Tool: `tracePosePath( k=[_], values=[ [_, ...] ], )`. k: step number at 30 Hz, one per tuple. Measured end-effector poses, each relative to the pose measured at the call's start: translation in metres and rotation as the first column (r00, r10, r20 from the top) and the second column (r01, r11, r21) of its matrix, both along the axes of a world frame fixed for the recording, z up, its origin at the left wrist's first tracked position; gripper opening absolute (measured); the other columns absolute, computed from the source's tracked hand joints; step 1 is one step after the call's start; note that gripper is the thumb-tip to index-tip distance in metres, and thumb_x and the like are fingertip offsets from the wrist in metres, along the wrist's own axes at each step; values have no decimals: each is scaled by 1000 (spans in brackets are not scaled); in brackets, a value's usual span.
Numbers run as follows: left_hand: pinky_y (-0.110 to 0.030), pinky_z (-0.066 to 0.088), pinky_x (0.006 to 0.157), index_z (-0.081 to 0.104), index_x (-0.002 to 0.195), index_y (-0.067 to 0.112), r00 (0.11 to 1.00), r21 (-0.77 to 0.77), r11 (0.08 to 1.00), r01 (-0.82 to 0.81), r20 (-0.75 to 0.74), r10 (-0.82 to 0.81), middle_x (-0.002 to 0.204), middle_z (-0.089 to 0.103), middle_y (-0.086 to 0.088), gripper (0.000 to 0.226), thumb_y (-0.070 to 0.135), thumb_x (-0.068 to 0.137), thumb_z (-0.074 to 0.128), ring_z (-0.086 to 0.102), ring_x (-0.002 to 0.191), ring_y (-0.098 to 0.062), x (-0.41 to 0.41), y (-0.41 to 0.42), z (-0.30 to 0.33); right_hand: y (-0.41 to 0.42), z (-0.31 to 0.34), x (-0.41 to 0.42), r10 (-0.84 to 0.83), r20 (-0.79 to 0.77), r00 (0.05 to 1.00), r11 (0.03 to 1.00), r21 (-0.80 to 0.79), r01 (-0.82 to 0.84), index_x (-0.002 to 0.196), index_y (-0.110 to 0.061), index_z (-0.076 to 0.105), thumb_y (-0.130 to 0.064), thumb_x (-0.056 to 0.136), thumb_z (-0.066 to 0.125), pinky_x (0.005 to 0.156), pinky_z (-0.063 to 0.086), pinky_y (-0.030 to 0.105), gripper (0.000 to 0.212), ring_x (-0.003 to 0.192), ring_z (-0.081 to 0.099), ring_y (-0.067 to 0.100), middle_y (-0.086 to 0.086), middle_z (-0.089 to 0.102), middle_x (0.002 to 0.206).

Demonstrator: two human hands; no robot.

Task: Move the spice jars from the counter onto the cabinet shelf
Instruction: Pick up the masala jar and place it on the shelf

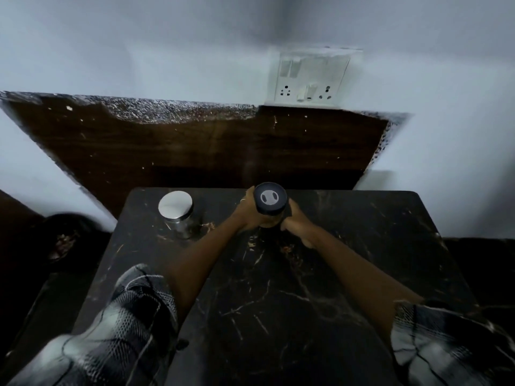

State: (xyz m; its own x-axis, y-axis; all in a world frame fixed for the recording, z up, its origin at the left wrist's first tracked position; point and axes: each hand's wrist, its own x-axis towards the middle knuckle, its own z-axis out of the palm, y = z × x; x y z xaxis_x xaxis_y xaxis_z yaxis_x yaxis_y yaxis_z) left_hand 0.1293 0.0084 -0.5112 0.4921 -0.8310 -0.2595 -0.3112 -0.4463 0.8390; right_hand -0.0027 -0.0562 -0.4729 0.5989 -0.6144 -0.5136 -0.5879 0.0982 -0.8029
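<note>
We held the black-lidded jar (271, 199) upright between both hands — left hand (246, 211) and right hand (292, 221), fingers closed round its body — on the table (348, 246); the silver-lidded jar (176, 211) stood leftward, nearer our left hand.

Both hands, left (246, 211) and right (292, 221), cover the sides of the black-lidded jar (270, 197), hiding its contents and base. The glass of the silver-lidded jar (175, 204) is too dim to show any contents. Both sleeves (133, 310) run off the bottom edge, blurred. A dark shape (62, 235) at left is unreadable.
</note>
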Motion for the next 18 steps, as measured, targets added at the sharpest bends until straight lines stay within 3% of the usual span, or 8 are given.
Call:
tracePosePath(
  k=[2, 8, 10, 14, 18],
  values=[
    [-24, 36, 92, 27, 141, 9, 999, -25, 999, -44, 2, 45, 138, 46, -10, 101, 19, 61, 87, 46, 124, -21, -2, -5, -8, -1, -4, 1, 2, 34, 999, 1000, 5, -2, 147, -22, 16, 17, 78, 43, 77, 44, 27, 84, 124, 37, 22, 8, 30, 149],
    [-43, 46, 100, 44, 134, 13, 983, 55, 995, -82, 167, 72, 132, 51, -11, 92, 38, 57, 87, 52, 121, -28, 2, -8, -16, 1, -18, 2, -96, 85, 992, 995, 5, 95, 146, -23, 21, 6, 81, 51, 103, 40, 39, 77, 130, 37, 22, 7, 36, 147],
    [-39, 47, 98, 45, 132, 14, 980, 16, 993, -117, 165, 113, 130, 54, -9, 91, 43, 57, 87, 53, 119, -25, -2, -3, -13, 3, -20, 2, -131, 99, 986, 991, -9, 133, 146, -23, 23, -1, 84, 55, 109, 37, 45, 73, 133, 37, 23, 6, 37, 147],
    [-26, 45, 81, 40, 125, 18, 982, -104, 977, -186, -45, 182, 128, 55, -4, 87, 41, 56, 87, 53, 104, -12, -12, 5, 5, 2, -7, 0, -183, 142, 973, 975, -98, 198, 144, -26, 32, -6, 87, 50, 111, 35, 48, 62, 134, 39, 23, 4, 42, 146],
    [-15, 43, 75, 35, 118, 27, 972, -268, 935, -232, -94, 214, 121, 52, 4, 77, 40, 61, 85, 52, 104, -9, -21, 2, 51, 0, 32, -4, -248, 316, 916, 940, -152, 306, 141, -24, 38, 1, 88, 42, 109, 37, 47, 58, 132, 41, 23, 7, 43, 144]
  ],
)
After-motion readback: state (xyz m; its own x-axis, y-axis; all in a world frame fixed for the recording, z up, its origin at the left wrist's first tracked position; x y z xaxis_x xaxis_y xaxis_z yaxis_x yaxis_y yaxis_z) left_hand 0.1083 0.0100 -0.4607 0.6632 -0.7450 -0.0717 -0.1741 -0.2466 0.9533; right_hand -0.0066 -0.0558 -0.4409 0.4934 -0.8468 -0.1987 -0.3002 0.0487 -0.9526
